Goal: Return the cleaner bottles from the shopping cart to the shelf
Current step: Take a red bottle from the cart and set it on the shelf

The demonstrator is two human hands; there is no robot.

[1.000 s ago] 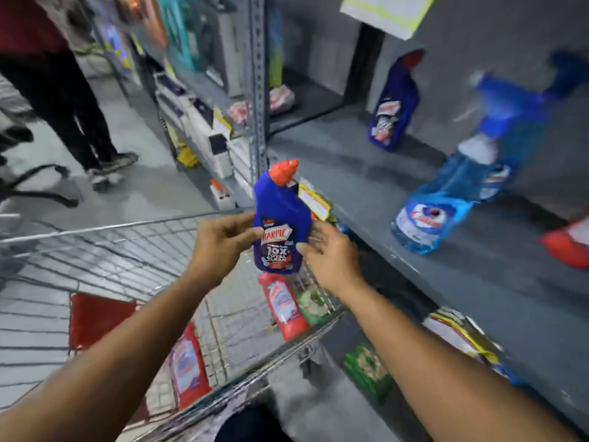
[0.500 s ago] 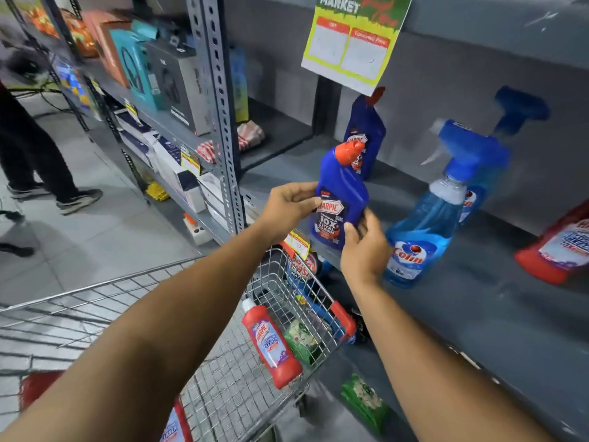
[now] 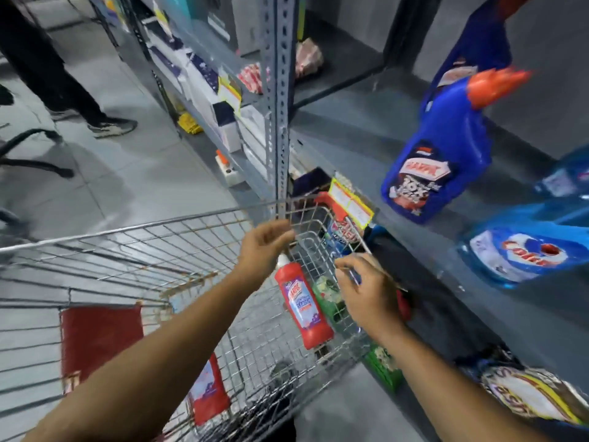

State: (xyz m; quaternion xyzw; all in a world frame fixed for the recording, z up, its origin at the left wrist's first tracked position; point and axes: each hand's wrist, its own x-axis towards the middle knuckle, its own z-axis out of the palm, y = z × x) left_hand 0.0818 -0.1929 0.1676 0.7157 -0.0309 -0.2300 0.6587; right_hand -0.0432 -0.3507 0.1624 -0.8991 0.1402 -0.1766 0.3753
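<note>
The blue Harpic bottle [image 3: 443, 151] with an orange cap stands on the grey shelf [image 3: 366, 129], free of both hands. Behind it stands a second dark blue bottle [image 3: 471, 46]; a blue Colin spray bottle [image 3: 522, 250] is to its right. Over the wire shopping cart [image 3: 153, 231], my left hand [image 3: 263, 250] hovers with loosely curled, empty fingers just above the white cap of a red cleaner bottle [image 3: 302, 307] lying in the cart. My right hand [image 3: 366, 291] is spread and empty over the cart's right side. Another red bottle [image 3: 207, 393] lies nearer in the cart.
A green pack [image 3: 331, 298] lies beside the red bottle in the cart. A perforated grey shelf upright [image 3: 280, 106] rises just beyond the cart's front. Boxes [image 3: 223, 122] fill the shelves to the left. A person's legs [image 3: 57, 78] stand on the tiled aisle floor, far left.
Both hands let go of the blue Harpic bottle, which now stands on the shelf, and dropped back down over the cart. The view tilted down toward the cart.
</note>
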